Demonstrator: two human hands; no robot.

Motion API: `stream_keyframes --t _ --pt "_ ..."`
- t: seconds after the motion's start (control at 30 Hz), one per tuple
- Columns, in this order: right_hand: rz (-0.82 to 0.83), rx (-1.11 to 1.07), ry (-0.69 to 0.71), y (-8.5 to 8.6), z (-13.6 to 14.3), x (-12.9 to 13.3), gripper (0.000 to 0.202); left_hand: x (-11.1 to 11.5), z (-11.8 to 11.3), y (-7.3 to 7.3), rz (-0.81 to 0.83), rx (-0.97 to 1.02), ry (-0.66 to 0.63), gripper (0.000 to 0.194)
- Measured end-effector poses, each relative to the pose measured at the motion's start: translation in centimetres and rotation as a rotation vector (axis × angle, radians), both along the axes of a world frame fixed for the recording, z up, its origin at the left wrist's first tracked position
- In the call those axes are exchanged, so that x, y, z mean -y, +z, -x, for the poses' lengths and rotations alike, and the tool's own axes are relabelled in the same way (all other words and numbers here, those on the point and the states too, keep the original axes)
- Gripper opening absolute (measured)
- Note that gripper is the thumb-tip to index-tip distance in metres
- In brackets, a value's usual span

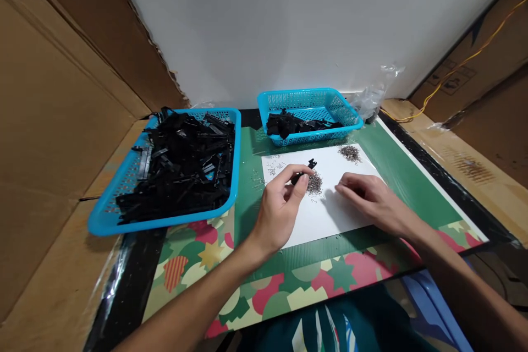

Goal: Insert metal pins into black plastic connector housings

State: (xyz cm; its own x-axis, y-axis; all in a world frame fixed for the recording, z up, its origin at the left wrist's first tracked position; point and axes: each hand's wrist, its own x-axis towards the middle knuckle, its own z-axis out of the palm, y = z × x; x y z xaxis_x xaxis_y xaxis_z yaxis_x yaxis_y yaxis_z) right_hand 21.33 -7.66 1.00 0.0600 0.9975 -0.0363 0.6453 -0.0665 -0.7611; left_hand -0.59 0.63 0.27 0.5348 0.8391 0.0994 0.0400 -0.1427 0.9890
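Observation:
A small black plastic part (312, 163) sticks out between the thumb and fingers of my left hand (281, 206), which is closed on it above the white sheet (313, 234). Just beside those fingertips lies a pile of tiny metal pieces (314, 183). My right hand (369, 195) hovers over the right side of the sheet, thumb and index finger pinched together; whatever they hold, if anything, is too small to make out. A second pile of metal pieces (349, 153) rests at the sheet's back right corner, and loose ones (275, 166) are scattered at its back left.
On the left a large blue basket (165, 224) is heaped with black plastic parts. Behind the sheet stands a smaller blue basket (315, 139) with fewer black parts. A clear plastic bag (371, 100) is at its right. Cardboard walls flank the table, and a yellow cable (437, 88) hangs on the right.

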Motion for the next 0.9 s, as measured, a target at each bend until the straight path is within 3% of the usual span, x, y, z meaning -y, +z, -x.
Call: stream_keyframes --t 0.17,0.53,0.7,0.8,0.9 --pt "0.033 0.096 0.051 -0.4 1.2 -1.0 0.02 -0.1 0.0 -0.1 0.017 0.013 0.04 0.025" --pt "0.054 0.094 0.055 -0.7 1.4 -0.8 0.029 0.5 -0.1 -0.3 -0.051 -0.051 -0.036 0.022" --pt "-0.094 -0.103 -0.087 -0.5 1.9 0.6 0.028 0.6 -0.2 -0.4 -0.068 -0.13 -0.093 0.018" --pt "-0.231 -0.097 -0.163 -0.2 3.0 1.3 0.02 0.9 -0.2 -0.5 -0.03 -0.099 -0.148 0.019" --pt "-0.305 -0.068 -0.147 0.0 3.9 1.4 0.013 1.0 -0.2 -0.5 -0.026 -0.08 -0.186 0.024"
